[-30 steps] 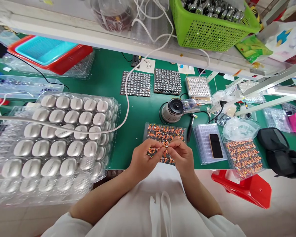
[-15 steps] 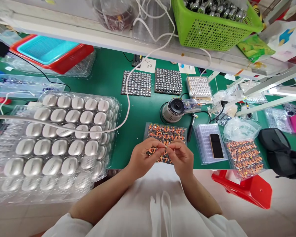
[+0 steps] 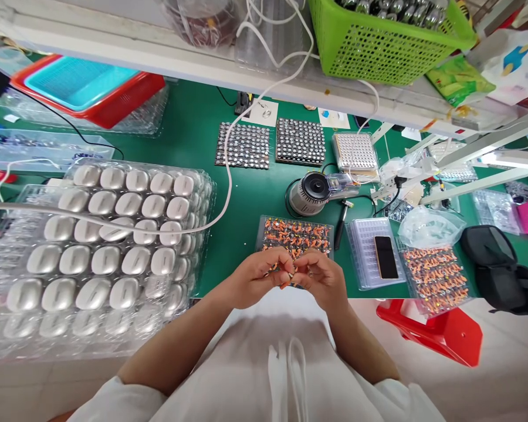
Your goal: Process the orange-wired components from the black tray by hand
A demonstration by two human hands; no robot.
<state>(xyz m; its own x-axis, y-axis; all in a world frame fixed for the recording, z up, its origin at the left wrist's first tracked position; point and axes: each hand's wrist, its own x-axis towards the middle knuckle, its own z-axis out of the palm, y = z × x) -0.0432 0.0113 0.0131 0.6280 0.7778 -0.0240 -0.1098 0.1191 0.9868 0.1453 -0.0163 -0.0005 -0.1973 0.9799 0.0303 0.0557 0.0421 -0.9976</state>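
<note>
My left hand [image 3: 263,278] and my right hand [image 3: 320,276] meet over the table's front edge, fingertips pinched together. Between them is a small part [image 3: 291,275] with a bit of orange and a light-coloured spot; both hands grip it, and the fingers hide most of its shape. Just behind and partly under the hands lies a clear tray [image 3: 297,230] filled with rows of small orange-and-dark parts. My hands cover the tray's front portion.
Stacked trays of silver rounded cases [image 3: 105,260] fill the left. A grey round device [image 3: 308,193], a hammer [image 3: 342,225], a phone [image 3: 386,258] on clear trays and another tray of orange parts [image 3: 435,278] stand around. A white cable [image 3: 229,176] hangs across from the shelf [image 3: 180,64].
My fingertips have shifted slightly lower and tilted the small part, so a bit of orange now shows beneath them. The view has moved a little; the other things stay put.
</note>
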